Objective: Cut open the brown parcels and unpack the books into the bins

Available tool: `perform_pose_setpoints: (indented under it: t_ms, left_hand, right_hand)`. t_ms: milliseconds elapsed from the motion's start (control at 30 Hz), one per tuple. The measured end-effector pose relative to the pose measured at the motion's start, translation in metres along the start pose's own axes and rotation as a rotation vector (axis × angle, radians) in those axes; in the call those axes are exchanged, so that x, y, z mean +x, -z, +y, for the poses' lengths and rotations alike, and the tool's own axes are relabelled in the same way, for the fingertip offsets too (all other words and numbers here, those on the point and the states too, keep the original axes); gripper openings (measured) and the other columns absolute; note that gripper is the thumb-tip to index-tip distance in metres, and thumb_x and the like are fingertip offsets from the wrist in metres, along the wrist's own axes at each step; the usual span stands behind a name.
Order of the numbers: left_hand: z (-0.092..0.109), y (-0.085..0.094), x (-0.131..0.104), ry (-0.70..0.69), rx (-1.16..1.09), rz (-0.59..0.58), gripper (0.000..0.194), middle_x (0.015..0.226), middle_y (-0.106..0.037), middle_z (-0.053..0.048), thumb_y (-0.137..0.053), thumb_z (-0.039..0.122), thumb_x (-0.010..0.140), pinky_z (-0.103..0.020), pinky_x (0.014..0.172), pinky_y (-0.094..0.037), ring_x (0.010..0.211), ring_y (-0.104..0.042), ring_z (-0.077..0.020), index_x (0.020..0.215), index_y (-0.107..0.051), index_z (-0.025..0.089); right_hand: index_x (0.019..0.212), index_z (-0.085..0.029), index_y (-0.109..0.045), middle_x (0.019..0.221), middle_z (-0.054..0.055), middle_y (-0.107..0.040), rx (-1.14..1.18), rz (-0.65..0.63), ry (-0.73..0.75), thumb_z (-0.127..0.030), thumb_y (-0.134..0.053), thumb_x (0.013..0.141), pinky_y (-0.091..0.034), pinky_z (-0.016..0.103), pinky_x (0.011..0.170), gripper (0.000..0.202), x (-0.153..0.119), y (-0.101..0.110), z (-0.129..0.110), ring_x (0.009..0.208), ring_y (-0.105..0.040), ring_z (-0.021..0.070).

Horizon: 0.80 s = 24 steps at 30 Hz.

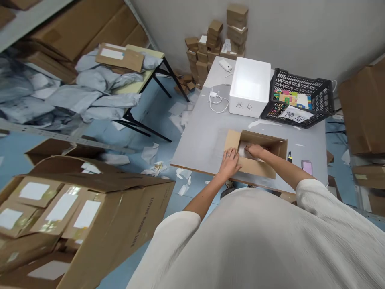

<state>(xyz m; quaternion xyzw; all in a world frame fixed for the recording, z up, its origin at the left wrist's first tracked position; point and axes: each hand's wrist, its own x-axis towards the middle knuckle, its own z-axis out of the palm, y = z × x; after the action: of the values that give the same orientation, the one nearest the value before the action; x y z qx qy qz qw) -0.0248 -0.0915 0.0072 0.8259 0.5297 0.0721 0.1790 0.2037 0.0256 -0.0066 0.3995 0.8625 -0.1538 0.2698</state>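
Observation:
An open cardboard box (258, 167) stands near the front edge of the grey table, its flaps folded outward. My left hand (230, 162), with a ring on one finger, grips the box's near-left corner at the flaps. Inside the box, my right hand (255, 151) reaches down with its fingers bent. A whitish thing (244, 148) lies by those fingertips, but its kind is unclear. Right of the box are a yellow-and-black box cutter (289, 157) and a small pinkish-purple item (307, 167).
Behind the box are a white foam bin (249, 96) and a black plastic crate (326, 100) with colourful items. A white cable (219, 105) lies on the table (198, 140). Left are a big carton (126, 220) of parcels and grey mailer bags (75, 94). Paper scraps litter the floor.

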Motion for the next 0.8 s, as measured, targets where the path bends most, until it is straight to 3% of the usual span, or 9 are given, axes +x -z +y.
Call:
perform_pose_setpoints:
  t_ms: [200, 367, 533, 800]
  left_hand:
    - [0.001, 0.005, -0.005, -0.014, 0.015, 0.007, 0.063, 0.177, -0.045, -0.022, -0.08, 0.047, 0.097, -0.059, 0.139, -0.028, 0.168, -0.037, -0.0388, 0.151, -0.065, 0.018]
    - [0.002, 0.009, -0.008, -0.021, 0.019, -0.004, 0.06, 0.177, -0.044, -0.022, -0.079, 0.046, 0.099, -0.058, 0.139, -0.029, 0.168, -0.036, -0.0393, 0.149, -0.066, 0.018]
    - [0.004, 0.01, -0.008, 0.003, 0.042, -0.029, 0.059, 0.177, -0.044, -0.022, -0.078, 0.045, 0.099, -0.061, 0.139, -0.027, 0.168, -0.036, -0.0393, 0.15, -0.066, 0.019]
    - [0.01, 0.008, -0.01, 0.042, 0.064, -0.051, 0.058, 0.18, -0.04, -0.022, -0.075, 0.044, 0.1, -0.062, 0.139, -0.026, 0.17, -0.034, -0.0397, 0.151, -0.066, 0.017]
  right_hand:
    - [0.148, -0.027, -0.069, 0.168, 0.014, -0.058, -0.13, 0.065, 0.149, -0.012, -0.06, 0.097, -0.051, 0.048, 0.109, 0.054, 0.043, -0.044, 0.012, 0.137, -0.063, 0.0332]
    - [0.133, -0.021, -0.074, 0.142, 0.014, -0.073, -0.196, 0.129, 0.229, -0.012, -0.059, 0.097, -0.046, 0.043, 0.11, 0.04, 0.059, -0.068, 0.019, 0.127, -0.063, 0.0303]
    - [0.123, -0.021, -0.078, 0.128, 0.014, -0.075, -0.199, 0.175, 0.244, -0.014, -0.06, 0.097, -0.042, 0.044, 0.114, 0.032, 0.067, -0.071, 0.017, 0.125, -0.062, 0.0299]
    - [0.121, -0.021, -0.079, 0.129, 0.015, -0.074, -0.245, 0.206, 0.24, -0.013, -0.061, 0.099, -0.043, 0.045, 0.111, 0.029, 0.069, -0.068, 0.013, 0.129, -0.059, 0.0323]
